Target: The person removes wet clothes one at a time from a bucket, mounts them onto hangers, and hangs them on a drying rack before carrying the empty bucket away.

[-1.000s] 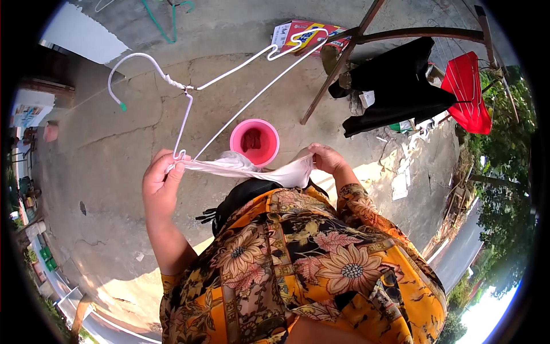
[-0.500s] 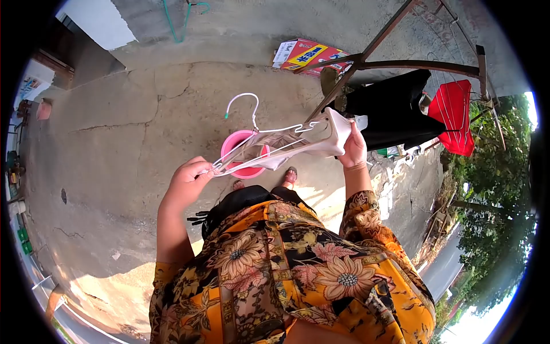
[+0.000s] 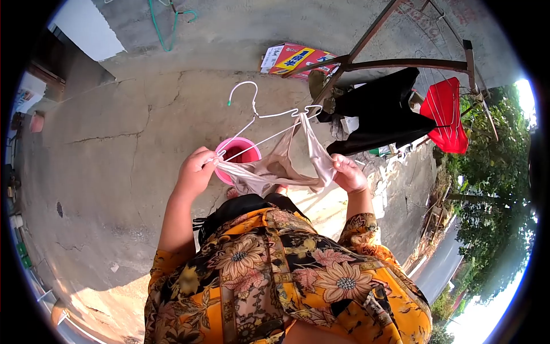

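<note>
A white wire hanger (image 3: 254, 140) with a green-tipped hook points away from me at chest height. Pale pink underwear (image 3: 275, 166) hangs along it, its left end at the hanger's left corner and a strip of cloth looped over the right-hand notch. My left hand (image 3: 196, 171) pinches that left corner together with the cloth. With fingers closed, my right hand (image 3: 348, 174) grips the underwear's right side, just below the hanger's right end. Behind the cloth, a pink bucket (image 3: 250, 150) on the ground is partly hidden.
To the right, a rusty metal frame (image 3: 412, 64) bears black clothing (image 3: 378, 109) and a red garment (image 3: 446, 114). A red and yellow carton (image 3: 301, 59) lies by the wall. Green hangers (image 3: 166, 34) hang at the top left. Concrete ground (image 3: 114, 172) surrounds me.
My right hand has moved down and pulled the underwear's right side lower. The cloth now spreads below the hanger, with a strip over its right notch. My left hand keeps its grip.
</note>
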A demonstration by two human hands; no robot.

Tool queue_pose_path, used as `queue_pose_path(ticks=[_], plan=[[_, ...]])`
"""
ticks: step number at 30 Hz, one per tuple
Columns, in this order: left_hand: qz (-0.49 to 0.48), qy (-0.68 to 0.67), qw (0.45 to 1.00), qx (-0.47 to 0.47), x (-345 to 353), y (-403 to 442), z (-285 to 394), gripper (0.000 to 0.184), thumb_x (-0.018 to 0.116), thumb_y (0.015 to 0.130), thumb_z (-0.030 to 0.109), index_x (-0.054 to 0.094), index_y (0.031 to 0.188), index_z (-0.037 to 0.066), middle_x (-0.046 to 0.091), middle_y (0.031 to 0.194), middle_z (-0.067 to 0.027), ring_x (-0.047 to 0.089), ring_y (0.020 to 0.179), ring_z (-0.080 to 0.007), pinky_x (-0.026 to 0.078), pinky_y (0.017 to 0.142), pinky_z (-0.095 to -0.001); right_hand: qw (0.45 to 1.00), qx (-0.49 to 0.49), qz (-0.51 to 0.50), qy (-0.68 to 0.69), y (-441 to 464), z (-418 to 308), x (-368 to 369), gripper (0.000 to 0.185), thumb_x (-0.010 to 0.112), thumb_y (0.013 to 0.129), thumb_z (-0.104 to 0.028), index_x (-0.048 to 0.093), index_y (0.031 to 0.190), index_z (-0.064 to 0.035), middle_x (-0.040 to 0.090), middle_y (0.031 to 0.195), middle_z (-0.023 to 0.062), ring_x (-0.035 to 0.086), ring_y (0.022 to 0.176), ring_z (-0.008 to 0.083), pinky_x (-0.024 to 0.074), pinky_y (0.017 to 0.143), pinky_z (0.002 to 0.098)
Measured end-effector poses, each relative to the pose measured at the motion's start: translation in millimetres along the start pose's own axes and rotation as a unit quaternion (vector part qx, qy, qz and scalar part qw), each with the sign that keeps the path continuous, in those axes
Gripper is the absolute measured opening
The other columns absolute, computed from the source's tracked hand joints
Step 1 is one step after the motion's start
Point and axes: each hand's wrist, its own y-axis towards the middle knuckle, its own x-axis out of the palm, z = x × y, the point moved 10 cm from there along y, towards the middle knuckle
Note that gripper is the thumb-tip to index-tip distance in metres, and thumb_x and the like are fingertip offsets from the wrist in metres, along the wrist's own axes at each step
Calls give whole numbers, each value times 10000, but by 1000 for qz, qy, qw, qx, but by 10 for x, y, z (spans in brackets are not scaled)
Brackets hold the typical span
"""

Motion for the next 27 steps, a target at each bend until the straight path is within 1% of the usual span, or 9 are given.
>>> queue_pose_path(ticks=[2,4,6,9,12,14,20,25,27], plan=[[-7,7,1000,23,38,43,141,109,590,901,43,641,957,-36,596,863,-79,578,790,-185,459,743,-285,951,-29,172,-254,-70,-28,-251,230,632,929,-170,629,1130,-56,656,1095,45,610,1021,165,463,899,303],[-20,13,998,50,97,85,355,107,594,894,40,643,956,-32,597,856,-83,579,773,-194,464,732,-287,722,-44,394,-566,-385,-435,-360,339,658,908,-197,600,1218,-73,647,1178,95,593,1130,197,447,957,335],[-57,105,989,91,222,129,659,124,616,857,58,662,953,-6,627,895,-112,631,763,-263,492,681,-326,781,-184,396,-447,-518,-771,-127,373,684,883,-193,596,1224,-70,650,1176,102,600,1126,225,442,978,362],[-129,152,970,136,577,215,1051,124,634,825,82,681,936,51,652,883,-96,648,736,-310,505,644,-368,646,-272,263,-663,-555,-1327,982,592,776,752,-153,551,1296,-91,526,1358,129,467,1278,321,377,1070,408],[-181,167,945,213,1034,313,1378,91,648,814,100,687,893,80,658,869,-85,644,725,-315,501,624,-392,773,-152,160,-594,-478,-1022,1010,536,766,813,-196,566,1301,-96,656,1109,116,634,994,265,496,887,351],[-208,164,931,250,1339,386,1507,100,658,800,86,692,891,62,635,830,-87,621,684,-287,483,606,-352,831,-58,146,-533,-511,-668,695,212,715,887,-213,696,1009,-41,646,773,101,601,676,222,501,660,326],[-204,198,916,284,2078,725,2017,569,721,781,144,550,1321,98,594,1237,-106,568,1130,-299,417,1008,-398,808,5,302,-506,-1568,-1096,-245,209,682,891,-288,700,1007,-116,645,731,118,550,617,222,467,628,335],[-246,112,945,186,2516,1239,1560,552,724,785,136,558,1307,73,589,1231,-124,586,1113,-289,469,954,-370,730,0,503,-463,-2844,-1506,-1529,295,701,868,-297,669,903,-5,624,709,80,547,671,116,470,648,318],[-268,146,941,146,2648,1387,1302,501,709,798,123,579,1277,59,601,1209,-127,596,1102,-274,476,945,-366,673,7,583,-455,-3345,-1686,-2057,292,673,879,-313,661,888,-21,626,737,134,580,686,200,478,660,340]])
